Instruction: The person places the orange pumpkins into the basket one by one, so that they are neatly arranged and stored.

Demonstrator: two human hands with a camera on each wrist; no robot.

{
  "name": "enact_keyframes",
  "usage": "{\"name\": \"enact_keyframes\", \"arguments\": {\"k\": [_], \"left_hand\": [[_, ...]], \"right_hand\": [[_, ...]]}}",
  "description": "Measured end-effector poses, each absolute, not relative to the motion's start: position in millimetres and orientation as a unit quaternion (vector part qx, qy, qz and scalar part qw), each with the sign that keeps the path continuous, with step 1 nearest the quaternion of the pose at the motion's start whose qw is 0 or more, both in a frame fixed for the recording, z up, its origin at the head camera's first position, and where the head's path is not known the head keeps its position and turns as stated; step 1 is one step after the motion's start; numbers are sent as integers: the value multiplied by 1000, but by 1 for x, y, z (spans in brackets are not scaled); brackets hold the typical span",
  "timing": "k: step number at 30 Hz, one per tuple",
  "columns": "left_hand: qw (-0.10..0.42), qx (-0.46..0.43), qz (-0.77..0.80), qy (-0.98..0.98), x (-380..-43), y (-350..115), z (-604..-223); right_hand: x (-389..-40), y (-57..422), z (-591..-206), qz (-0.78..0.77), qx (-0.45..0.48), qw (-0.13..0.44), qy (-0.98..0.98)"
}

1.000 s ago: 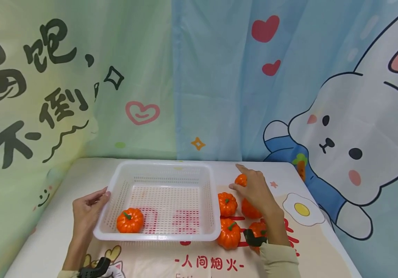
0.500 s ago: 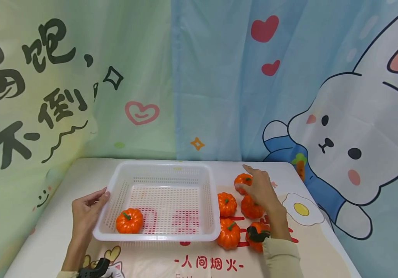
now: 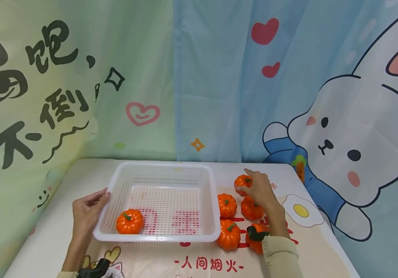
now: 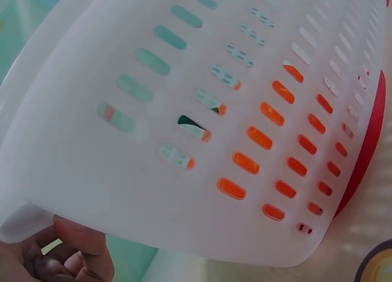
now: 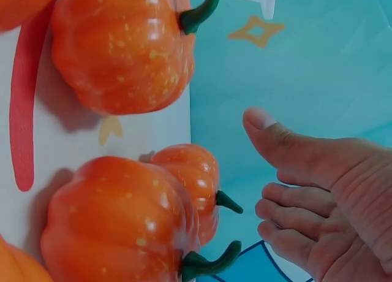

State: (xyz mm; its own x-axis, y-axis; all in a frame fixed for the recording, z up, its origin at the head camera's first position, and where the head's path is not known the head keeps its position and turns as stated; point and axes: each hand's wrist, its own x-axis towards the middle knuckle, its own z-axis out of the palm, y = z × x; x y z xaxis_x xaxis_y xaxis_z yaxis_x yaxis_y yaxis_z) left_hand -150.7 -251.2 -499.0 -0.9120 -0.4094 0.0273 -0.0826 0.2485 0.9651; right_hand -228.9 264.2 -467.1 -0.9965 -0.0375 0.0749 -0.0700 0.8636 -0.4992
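A white perforated plastic basket (image 3: 157, 237) stands on the table with one small orange pumpkin (image 3: 130, 222) in its near left corner. My left hand (image 3: 87, 210) grips the basket's left rim; in the left wrist view its fingers (image 4: 86, 245) curl under that rim. Beyond the basket's right side, my right hand (image 3: 259, 189) hovers by the farthest pumpkin (image 3: 242, 184), thumb and index finger spread apart. The right wrist view shows this hand (image 5: 318, 202) apart from the pumpkins, with nothing held.
Several more pumpkins with green stems, among them a near one (image 3: 229, 235), a middle one (image 3: 227, 205) and one under my right hand (image 3: 252, 209), sit right of the basket. A printed cloth covers the table (image 3: 317, 247). A patterned curtain (image 3: 209, 96) hangs behind.
My right hand has shifted slightly right, uncovering more of the farthest pumpkin and the one below it. The left hand and basket stay in place.
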Motion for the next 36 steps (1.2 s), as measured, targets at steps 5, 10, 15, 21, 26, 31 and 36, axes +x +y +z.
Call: {"name": "enact_keyframes", "arguments": {"k": [5, 10, 15, 21, 26, 31, 36], "left_hand": [[137, 158, -593, -777, -151, -252, -500], [138, 160, -594, -777, -151, -251, -500], [139, 162, -589, -780, -151, -250, -499], [143, 158, -591, -778, -152, -250, -499], [138, 158, -591, -779, -153, -251, -499], [135, 160, -586, -783, -153, -250, -499], [138, 158, -587, -782, -152, -249, -498]], "right_hand": [[-232, 269, -469, 254, 15, 23, -967], [-235, 272, -474, 244, 9, 16, -970], [-236, 276, -480, 243, 0, 3, -970], [-240, 283, -485, 247, -20, -14, -969], [-243, 285, -487, 255, -23, -26, -966], [-243, 283, -489, 254, -21, -31, -967], [-244, 283, -490, 253, -19, -39, -967]]}}
